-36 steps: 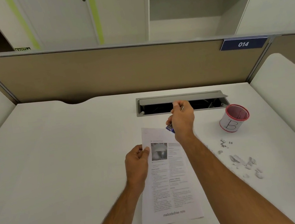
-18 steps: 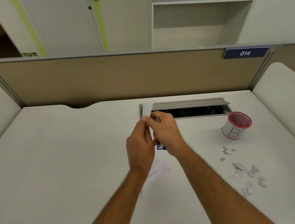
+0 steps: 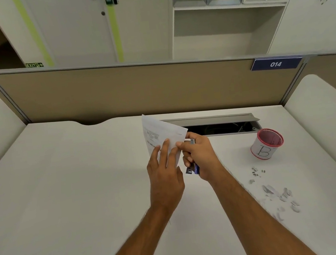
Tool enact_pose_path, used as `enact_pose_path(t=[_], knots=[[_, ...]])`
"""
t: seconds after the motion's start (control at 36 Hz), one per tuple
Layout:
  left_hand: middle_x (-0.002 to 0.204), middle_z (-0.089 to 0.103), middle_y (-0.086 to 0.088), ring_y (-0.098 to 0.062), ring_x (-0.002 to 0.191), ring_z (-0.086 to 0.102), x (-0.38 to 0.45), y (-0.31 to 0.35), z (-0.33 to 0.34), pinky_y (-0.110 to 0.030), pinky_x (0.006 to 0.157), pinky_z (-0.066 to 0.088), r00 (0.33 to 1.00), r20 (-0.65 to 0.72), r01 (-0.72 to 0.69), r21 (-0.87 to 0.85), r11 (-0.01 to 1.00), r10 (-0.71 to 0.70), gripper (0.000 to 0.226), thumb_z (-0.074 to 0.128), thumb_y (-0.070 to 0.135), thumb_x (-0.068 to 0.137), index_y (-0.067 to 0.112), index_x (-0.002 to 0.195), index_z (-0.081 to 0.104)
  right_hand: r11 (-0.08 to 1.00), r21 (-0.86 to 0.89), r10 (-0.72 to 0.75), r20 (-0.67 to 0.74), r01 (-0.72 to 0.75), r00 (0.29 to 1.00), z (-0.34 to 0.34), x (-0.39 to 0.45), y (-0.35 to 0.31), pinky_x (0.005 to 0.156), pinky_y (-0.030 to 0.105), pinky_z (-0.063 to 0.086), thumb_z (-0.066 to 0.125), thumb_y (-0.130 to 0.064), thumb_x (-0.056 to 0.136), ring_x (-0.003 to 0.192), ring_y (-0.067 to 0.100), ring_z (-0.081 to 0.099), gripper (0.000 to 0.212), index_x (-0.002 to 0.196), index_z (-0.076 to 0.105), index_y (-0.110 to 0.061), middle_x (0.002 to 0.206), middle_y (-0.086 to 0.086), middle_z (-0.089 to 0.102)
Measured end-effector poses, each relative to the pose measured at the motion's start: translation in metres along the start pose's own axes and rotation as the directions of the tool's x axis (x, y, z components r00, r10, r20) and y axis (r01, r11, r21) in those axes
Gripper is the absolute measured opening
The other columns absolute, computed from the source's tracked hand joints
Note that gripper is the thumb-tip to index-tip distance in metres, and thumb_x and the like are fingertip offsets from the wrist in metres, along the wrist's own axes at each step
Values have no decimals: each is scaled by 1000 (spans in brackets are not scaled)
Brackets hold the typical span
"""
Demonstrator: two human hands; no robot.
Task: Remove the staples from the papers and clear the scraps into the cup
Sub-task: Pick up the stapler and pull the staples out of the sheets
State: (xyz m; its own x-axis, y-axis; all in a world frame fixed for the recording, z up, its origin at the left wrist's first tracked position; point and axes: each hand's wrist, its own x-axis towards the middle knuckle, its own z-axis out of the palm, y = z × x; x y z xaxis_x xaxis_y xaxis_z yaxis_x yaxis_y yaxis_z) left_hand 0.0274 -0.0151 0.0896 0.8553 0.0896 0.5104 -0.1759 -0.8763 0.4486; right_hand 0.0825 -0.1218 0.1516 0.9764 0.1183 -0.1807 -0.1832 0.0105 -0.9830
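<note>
Both forearms reach forward over the white desk (image 3: 65, 193) and meet above its middle. The left hand (image 3: 164, 176) is seen from the back, its fingers (image 3: 164, 151) extended and slightly spread, lying flat against the near face of the papers (image 3: 159, 134), with the thumb out of sight behind the sheets, so the papers appear pinched between fingers and thumb. The right hand (image 3: 201, 155) sits just to the right, knuckles up and wrist turned inward; its thumb and forefinger press on the right edge of the papers, while the remaining fingers curl around a staple remover (image 3: 192, 167), a small tool with a dark blue body and a bright metal end that shows above the hand near the forefinger. The tool's long axis runs roughly from the near side to the far side, tilted, with the blue end lowest. The papers are lifted off the desk and stand nearly upright, one corner pointing up and away toward the beige partition (image 3: 116, 91); they are thin, white, printed with small dark text, and bend slightly under the grip. To the right stands the cup (image 3: 268, 146), a round white container with a red mesh rim and a handwritten letter B on its side, upright. Nearer, well apart from the hands, lie small grey staples (image 3: 257, 173) and beyond them crumpled white paper scraps (image 3: 281, 196) scattered loosely on the smooth matte surface.
</note>
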Motion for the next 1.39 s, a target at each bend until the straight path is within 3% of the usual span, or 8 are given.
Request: enact_pose_path(t=[0.42,0.58,0.75,0.86,0.97,1.06,1.22,1.39], knots=[[142,55,-11,-37,128,54,-12,12,0,-60,99,47,991,9,132,-185,974,-132,66,77,6,79,10,139,50,991,-126,-49,-28,45,998,-3,-15,-2,48,24,52,59,-30,99,43,13,51,20,113,64,-17,71,5,64],[131,63,-4,-24,113,65,16,24,-22,-34,96,53,950,-7,294,-319,901,-312,45,59,27,95,17,137,49,946,-297,-126,31,129,992,1,-21,-17,45,21,49,63,-36,96,40,9,49,20,96,61,-15,69,0,61],[127,65,-3,-21,103,68,41,21,-42,-23,87,54,927,-22,337,-395,855,-375,34,57,25,99,15,131,54,952,-267,-112,142,147,983,1,-24,-33,48,23,49,69,-34,92,45,10,51,29,118,61,-24,84,-2,71],[112,68,5,-14,88,67,49,7,-43,-5,59,49,824,79,519,-500,693,-561,17,60,21,97,22,113,61,997,-73,39,155,-28,987,-7,-23,-36,51,25,47,68,-14,93,52,12,48,38,125,52,-26,76,5,64],[97,71,-2,-21,83,67,42,-19,-39,-36,73,59,614,320,709,-626,326,-721,5,63,12,91,16,93,64,967,97,216,177,-235,960,-14,-20,-25,57,28,50,53,11,91,67,18,53,46,129,48,-14,114,15,66],[89,69,-10,-25,76,62,24,-35,-30,-34,66,51,518,476,740,-666,93,-711,9,59,-1,87,6,88,64,936,141,303,148,-323,942,-14,-19,-5,56,30,48,46,21,87,69,20,55,48,128,48,-2,113,18,67],[93,67,-17,-26,74,61,-24,-58,10,-29,63,50,405,597,796,-603,-54,-692,14,55,-8,89,1,94,64,830,262,498,51,-492,866,-10,-20,47,55,34,53,40,23,86,66,28,54,38,124,45,15,105,31,58],[95,69,-12,-24,78,65,-39,-68,34,-33,67,52,400,555,849,-525,67,-729,16,55,-4,87,6,96,63,678,304,679,91,-669,729,-10,-25,80,80,62,55,36,19,89,94,50,65,17,98,49,14,106,38,57]])
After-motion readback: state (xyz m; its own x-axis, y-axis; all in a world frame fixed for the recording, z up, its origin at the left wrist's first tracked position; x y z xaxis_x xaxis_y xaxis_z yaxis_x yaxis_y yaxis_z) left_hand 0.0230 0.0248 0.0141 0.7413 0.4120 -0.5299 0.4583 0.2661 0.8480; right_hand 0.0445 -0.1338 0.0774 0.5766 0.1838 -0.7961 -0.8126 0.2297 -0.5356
